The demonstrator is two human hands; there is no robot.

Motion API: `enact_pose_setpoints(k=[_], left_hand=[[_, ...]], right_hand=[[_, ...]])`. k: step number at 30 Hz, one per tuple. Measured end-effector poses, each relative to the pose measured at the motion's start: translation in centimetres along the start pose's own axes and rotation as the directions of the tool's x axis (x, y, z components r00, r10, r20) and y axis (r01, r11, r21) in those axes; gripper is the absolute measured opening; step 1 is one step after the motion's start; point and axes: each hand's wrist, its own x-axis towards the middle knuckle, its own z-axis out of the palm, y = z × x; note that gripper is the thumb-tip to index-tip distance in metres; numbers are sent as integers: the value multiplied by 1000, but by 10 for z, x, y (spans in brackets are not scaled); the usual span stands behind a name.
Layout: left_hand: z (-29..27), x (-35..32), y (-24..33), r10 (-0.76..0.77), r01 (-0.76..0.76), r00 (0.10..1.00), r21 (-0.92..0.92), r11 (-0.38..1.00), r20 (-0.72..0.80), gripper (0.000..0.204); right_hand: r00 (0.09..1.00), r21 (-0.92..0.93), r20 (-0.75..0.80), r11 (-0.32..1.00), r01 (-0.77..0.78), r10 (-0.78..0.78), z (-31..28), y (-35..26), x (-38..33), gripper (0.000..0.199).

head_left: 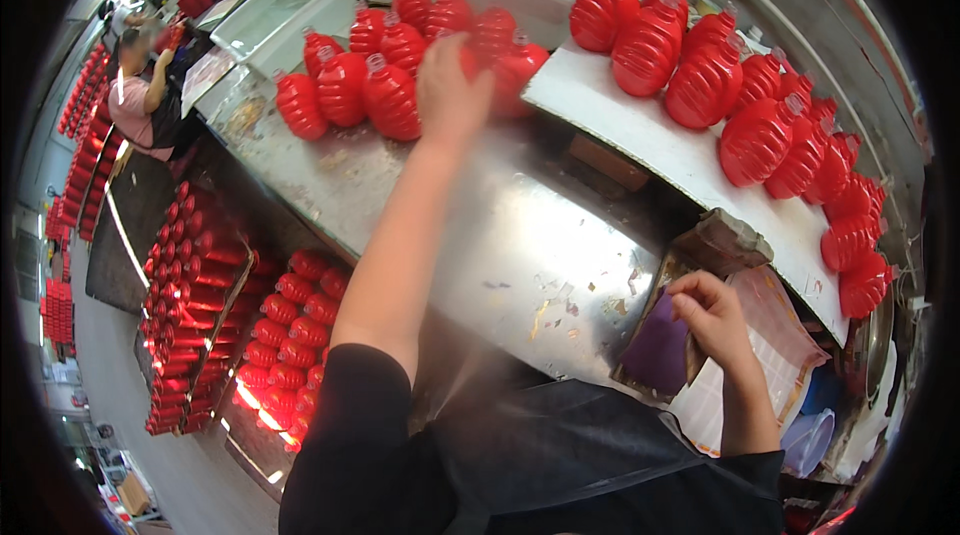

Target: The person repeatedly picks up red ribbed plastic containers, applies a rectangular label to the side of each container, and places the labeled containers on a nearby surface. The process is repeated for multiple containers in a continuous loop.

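Note:
My left arm (410, 225) stretches forward over the metal worktable (530, 245). At its end my left hand (450, 90) is among red ribbed plastic bottles (343, 88) with clear necks. Red shows between its thumb and fingers, but blur hides whether they grip a bottle. My right hand (712, 317) hovers at the right, beside a purple pad (660, 345) in a shallow tray. Its fingers are loosely curled, with a gap to the thumb, and I see nothing in them.
More red bottles (645, 50) stand along a raised white board (770, 210) at the right. Translucent bins (290, 20) sit behind the table. Stacked red bottles (290, 335) fill the floor area at left, where a co-worker (140, 95) is farther off. Flakes litter the metal top.

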Motion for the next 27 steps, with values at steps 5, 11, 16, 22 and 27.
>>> enact_pose_setpoints(k=[5, 11, 16, 22, 27], left_hand=[[19, 44, -43, -228, 214, 974, 306, 928, 10, 54], [2, 42, -42, -343, 293, 922, 255, 922, 180, 33], [-29, 12, -12, -254, 243, 966, 184, 952, 38, 28], [-98, -18, 48, -188, 205, 975, -155, 966, 117, 27], [-112, -36, 127, 54, 449, 772, -604, 659, 633, 27]], right_hand=[[992, 68, 7, 989, -128, 128, 2, 6, -2, 17], [992, 31, 46, 992, -119, 118, 38, 11, 20, 15], [982, -124, 186, 992, -3, 26, 63, -6, 14, 16], [992, -167, 95, 981, 94, -79, 55, -12, -9, 16], [943, -263, -212, 945, 196, -255, 26, -7, -30, 42]])
